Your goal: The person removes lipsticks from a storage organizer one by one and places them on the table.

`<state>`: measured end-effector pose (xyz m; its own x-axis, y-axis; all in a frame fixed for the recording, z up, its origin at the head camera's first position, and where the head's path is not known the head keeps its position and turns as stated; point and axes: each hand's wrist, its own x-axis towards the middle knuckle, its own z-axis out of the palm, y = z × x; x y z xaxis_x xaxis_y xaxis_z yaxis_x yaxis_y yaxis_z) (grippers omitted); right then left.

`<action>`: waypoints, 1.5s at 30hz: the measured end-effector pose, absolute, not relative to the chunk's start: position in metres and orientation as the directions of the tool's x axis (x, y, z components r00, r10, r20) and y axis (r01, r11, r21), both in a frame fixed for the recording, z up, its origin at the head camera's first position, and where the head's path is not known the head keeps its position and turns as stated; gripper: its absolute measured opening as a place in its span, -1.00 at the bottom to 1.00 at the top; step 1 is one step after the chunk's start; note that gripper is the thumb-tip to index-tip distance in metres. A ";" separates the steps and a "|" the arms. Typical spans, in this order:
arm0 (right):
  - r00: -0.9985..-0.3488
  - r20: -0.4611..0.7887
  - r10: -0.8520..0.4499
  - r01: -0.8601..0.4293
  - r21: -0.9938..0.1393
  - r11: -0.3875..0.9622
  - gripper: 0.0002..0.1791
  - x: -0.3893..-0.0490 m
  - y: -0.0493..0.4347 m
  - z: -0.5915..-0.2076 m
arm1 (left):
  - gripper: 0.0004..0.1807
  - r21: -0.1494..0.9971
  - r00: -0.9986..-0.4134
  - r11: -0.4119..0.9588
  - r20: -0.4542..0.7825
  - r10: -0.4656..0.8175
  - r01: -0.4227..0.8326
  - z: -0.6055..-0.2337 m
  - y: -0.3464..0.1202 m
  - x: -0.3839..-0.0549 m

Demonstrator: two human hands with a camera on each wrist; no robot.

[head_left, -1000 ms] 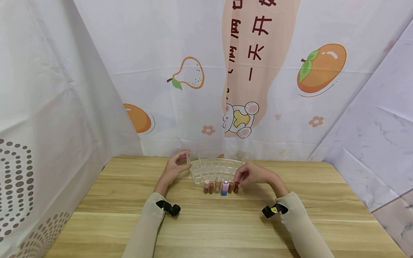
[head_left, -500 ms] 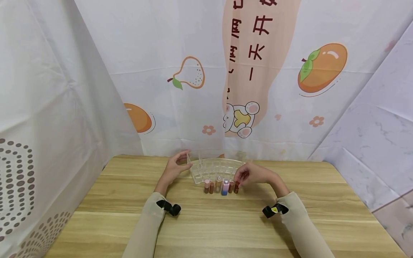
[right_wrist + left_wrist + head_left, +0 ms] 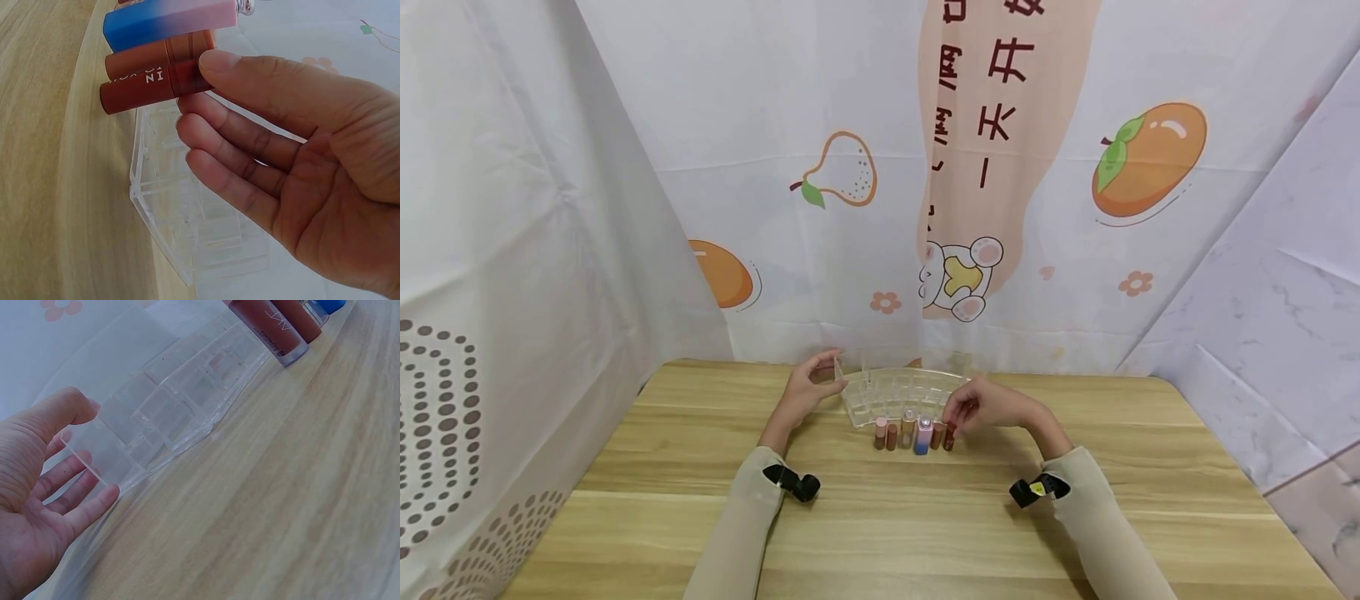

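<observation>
A clear acrylic lipstick organizer (image 3: 898, 392) with stepped compartments stands at the back of the table. My left hand (image 3: 808, 385) holds its left side panel, thumb in front and fingers along the outer side, as the left wrist view shows. Several lip tubes stand in a row before it. At the row's right end is a dark red lip tube (image 3: 140, 90); my right hand (image 3: 992, 404) pinches its upper end between thumb and index finger, the other fingers loosely bent. Beside it stand a brown lip tube (image 3: 134, 60) and a pink-and-blue lipstick (image 3: 922, 437).
Farther left in the row are a clear tube (image 3: 907, 430), a reddish-brown tube (image 3: 891, 437) and a pink-capped lip tube (image 3: 880, 434). The wooden table (image 3: 880, 533) ends at a printed white curtain (image 3: 760, 208) close behind the organizer.
</observation>
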<state>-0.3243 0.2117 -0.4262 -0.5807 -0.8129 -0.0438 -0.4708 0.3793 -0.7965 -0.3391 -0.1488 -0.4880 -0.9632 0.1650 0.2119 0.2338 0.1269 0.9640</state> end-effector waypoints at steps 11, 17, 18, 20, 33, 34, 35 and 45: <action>-0.577 -0.044 -0.816 -0.469 -0.800 0.375 -0.78 -0.324 0.213 -0.429 | -0.32 0.966 -0.966 0.131 0.201 0.163 0.223 -0.496 -0.150 -0.343; -0.565 -0.035 -0.824 -0.484 -0.795 0.366 -0.77 -0.323 0.212 -0.426 | -0.32 0.965 -0.967 0.134 0.205 0.151 0.226 -0.502 -0.152 -0.347; -0.566 -0.036 -0.823 -0.484 -0.794 0.368 -0.77 -0.323 0.212 -0.426 | -0.33 0.965 -0.967 0.134 0.206 0.150 0.226 -0.502 -0.153 -0.347; -0.570 -0.043 -0.820 -0.480 -0.793 0.375 -0.77 -0.323 0.211 -0.426 | -0.33 0.964 -0.966 0.133 0.209 0.150 0.229 -0.503 -0.153 -0.348; -0.563 -0.033 -0.826 -0.481 -0.799 0.360 -0.74 -0.324 0.214 -0.430 | -0.33 0.960 -0.964 0.142 0.219 0.150 0.241 -0.504 -0.153 -0.345; -0.563 -0.031 -0.826 -0.483 -0.799 0.359 -0.74 -0.323 0.214 -0.430 | -0.33 0.961 -0.964 0.139 0.218 0.149 0.239 -0.503 -0.152 -0.345; -0.566 -0.032 -0.824 -0.483 -0.797 0.363 -0.74 -0.323 0.214 -0.430 | -0.33 0.960 -0.963 0.137 0.223 0.149 0.243 -0.503 -0.152 -0.344; -0.595 -0.049 -0.802 -0.445 -0.812 0.379 -0.68 -0.319 0.212 -0.428 | -0.33 0.961 -0.966 0.142 0.216 0.139 0.236 -0.502 -0.150 -0.344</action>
<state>-0.3192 0.2116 -0.4277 -0.5950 -0.8022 -0.0488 -0.4445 0.3791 -0.8116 -0.3443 -0.1504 -0.5017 -0.9663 0.1392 0.2164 0.2358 0.1420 0.9614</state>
